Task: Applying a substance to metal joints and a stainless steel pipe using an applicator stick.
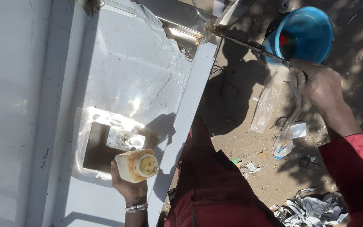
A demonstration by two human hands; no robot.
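Down on the white metal panel (118, 63) we've got our left hand (127, 185) wrapped around a squat yellowish plastic bottle (136, 165), fingers curled under it so it sits snug in the grip, cap end pointing up at us. It hovers right over a sheet of clear plastic film (118, 126) that's shining hard in the sun, with a darker square patch (97, 147) showing under it. A beaded bracelet (136, 207) sits on that wrist.

Over on the other side, our right hand (318, 86) is closed tight around a long thin metal rod (248, 46) that runs up to the corner of the panel. A twisted clear plastic bag (288, 126) hangs from the same fist, drooping toward the dirt ground (240, 126). Just beside that hand sits a blue plastic bucket (305, 31) with something red inside, can't really tell what it is.

Red sleeves and red clothing (215, 189) fill the bottom of the view. Some crumpled silvery scraps (311, 210) lie on the ground near the lower right corner, plus small bits of litter scattered around.
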